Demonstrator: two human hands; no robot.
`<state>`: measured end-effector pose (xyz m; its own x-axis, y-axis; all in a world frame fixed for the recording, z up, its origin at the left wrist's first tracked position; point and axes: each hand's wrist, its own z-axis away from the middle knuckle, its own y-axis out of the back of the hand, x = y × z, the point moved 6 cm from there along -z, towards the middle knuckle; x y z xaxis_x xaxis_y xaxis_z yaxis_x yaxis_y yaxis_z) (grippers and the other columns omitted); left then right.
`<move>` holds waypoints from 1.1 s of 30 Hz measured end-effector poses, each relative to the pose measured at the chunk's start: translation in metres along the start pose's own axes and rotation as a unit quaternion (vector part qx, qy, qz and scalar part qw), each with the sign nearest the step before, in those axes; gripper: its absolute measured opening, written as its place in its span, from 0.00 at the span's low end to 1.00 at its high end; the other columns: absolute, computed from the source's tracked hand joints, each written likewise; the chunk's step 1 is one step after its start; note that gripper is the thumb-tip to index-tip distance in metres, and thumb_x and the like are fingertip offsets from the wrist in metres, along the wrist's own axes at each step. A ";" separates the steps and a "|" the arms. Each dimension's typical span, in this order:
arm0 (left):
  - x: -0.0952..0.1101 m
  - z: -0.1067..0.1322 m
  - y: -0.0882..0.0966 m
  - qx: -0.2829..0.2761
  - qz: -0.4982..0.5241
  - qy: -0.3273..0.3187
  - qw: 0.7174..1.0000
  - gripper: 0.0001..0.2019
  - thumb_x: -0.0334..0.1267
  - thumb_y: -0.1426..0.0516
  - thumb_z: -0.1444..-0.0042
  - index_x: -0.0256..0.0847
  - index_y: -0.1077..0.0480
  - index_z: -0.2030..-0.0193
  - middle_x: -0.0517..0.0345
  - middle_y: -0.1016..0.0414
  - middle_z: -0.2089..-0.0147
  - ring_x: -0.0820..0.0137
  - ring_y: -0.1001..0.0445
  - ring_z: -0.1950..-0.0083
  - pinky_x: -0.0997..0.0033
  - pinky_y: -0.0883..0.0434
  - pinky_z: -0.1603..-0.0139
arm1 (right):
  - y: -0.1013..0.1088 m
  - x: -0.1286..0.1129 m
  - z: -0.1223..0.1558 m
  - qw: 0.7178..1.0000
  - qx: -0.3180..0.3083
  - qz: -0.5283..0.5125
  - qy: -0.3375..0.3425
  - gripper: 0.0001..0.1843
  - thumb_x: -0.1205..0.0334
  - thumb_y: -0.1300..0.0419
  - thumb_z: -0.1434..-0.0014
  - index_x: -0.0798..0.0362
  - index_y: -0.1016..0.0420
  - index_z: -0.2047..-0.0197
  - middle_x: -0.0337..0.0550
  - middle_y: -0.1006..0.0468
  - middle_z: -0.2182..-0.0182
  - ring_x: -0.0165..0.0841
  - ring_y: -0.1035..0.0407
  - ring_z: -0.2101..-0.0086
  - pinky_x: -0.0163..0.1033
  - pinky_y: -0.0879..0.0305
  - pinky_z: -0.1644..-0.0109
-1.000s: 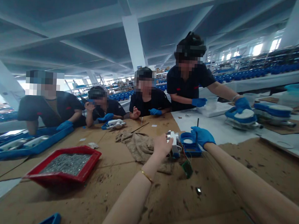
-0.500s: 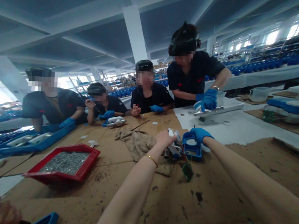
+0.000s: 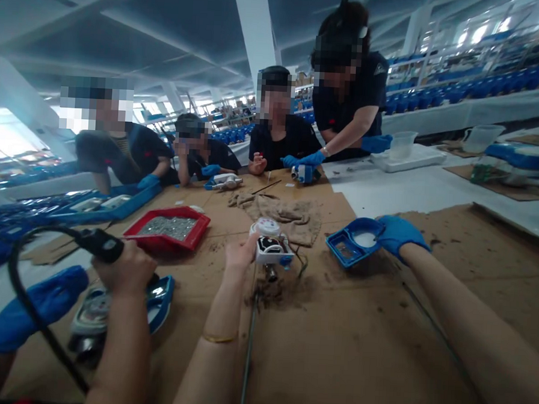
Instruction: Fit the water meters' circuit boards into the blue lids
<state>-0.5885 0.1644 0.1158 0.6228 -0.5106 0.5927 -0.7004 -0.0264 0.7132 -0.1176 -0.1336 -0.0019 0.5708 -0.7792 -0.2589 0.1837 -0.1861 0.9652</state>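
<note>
My bare left hand [image 3: 241,256], a gold bracelet on its wrist, grips the side of a small white meter body [image 3: 271,245] with a round dial on top and wires hanging off it. It stands on the stained cardboard sheet [image 3: 361,339]. My right hand [image 3: 398,233], in a blue glove, holds a blue plastic cover [image 3: 352,241] by its right edge, lying flat on the cardboard, apart from the meter body.
A co-worker's bare hand [image 3: 128,268] at lower left grips a black corded driver over a blue-cased meter [image 3: 110,311]. A red tray of screws [image 3: 171,228], a brown rag [image 3: 291,212] and several seated or standing people ring the table.
The view has dropped and swung left. My left hand has drawn the meter body nearer, and the blue cover is now separated from it to the right. The co-worker's hands have come into view.
</note>
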 end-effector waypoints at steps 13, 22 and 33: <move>-0.111 0.026 0.054 0.064 0.316 0.158 0.933 0.35 0.69 0.68 0.41 0.51 0.32 0.50 0.59 0.39 0.78 0.60 0.26 0.61 0.65 0.32 0.67 | -0.058 -0.052 0.173 0.992 0.093 -0.075 -0.047 0.38 0.48 0.52 0.34 0.73 0.36 0.34 0.74 0.19 0.60 0.54 0.21 0.67 0.48 0.29 0.71; -0.086 0.076 0.072 0.069 0.268 0.155 0.948 0.41 0.66 0.77 0.42 0.51 0.40 0.37 0.52 0.35 0.69 0.51 0.31 0.44 0.50 0.30 0.49 | -0.046 -0.040 0.205 0.923 0.213 -0.033 0.318 0.26 0.51 0.49 0.33 0.46 0.30 0.35 0.51 0.20 0.45 0.52 0.28 0.44 0.72 0.58 0.28; -0.063 0.079 0.079 0.044 0.120 0.096 0.987 0.47 0.62 0.86 0.44 0.43 0.53 0.28 0.46 0.32 0.60 0.50 0.31 0.50 0.52 0.30 0.50 | -0.067 -0.059 0.245 0.868 0.261 -0.128 0.403 0.20 0.64 0.45 0.33 0.47 0.26 0.40 0.49 0.21 0.44 0.48 0.27 0.43 0.59 0.28 0.39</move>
<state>-0.7102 0.1264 0.1050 0.4837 -0.3396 0.8067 -0.8581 -0.0025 0.5135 -0.3599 -0.2218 -0.0423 0.9777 -0.0401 -0.2060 0.1193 -0.7014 0.7027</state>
